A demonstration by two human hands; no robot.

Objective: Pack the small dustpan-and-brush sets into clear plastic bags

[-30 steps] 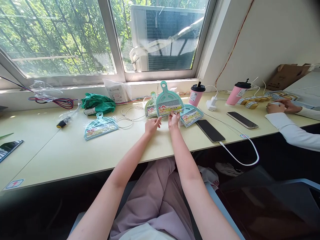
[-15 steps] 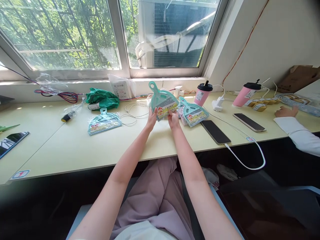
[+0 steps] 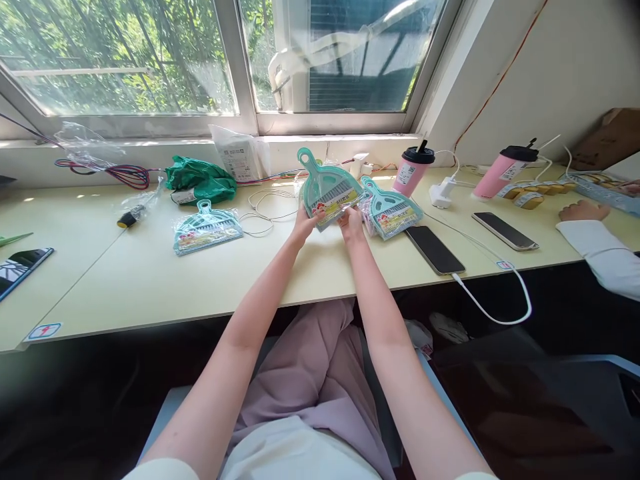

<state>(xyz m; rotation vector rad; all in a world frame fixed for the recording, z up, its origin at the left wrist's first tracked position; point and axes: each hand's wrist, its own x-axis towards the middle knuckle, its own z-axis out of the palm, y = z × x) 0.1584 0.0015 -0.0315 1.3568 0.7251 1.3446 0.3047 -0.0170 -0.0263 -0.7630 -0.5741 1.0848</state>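
Between my two hands is a teal dustpan-and-brush set (image 3: 330, 190) in a clear wrapper with a yellow label, its looped handle pointing up. My left hand (image 3: 304, 227) grips its lower left side, thumb over the front. My right hand (image 3: 351, 223) pinches the lower right edge; its fingertips are partly hidden. Just right of it, more wrapped dustpan sets (image 3: 393, 212) lie overlapped on the table, and how many I cannot tell. Over to the left, another wrapped dustpan set (image 3: 207, 229) lies flat on the table.
A phone (image 3: 435, 250) with a white cable lies to the right, beyond it a second phone (image 3: 505, 231). Two pink cups (image 3: 406, 175) stand at the back. A green crumpled bag (image 3: 200, 180) and a screwdriver (image 3: 131, 217) are on the left. A co-worker's hand (image 3: 584, 211) rests far right.
The held dustpan set has tilted slightly, and my right hand has shifted a little along its lower edge. The whole view has moved slightly with the camera.
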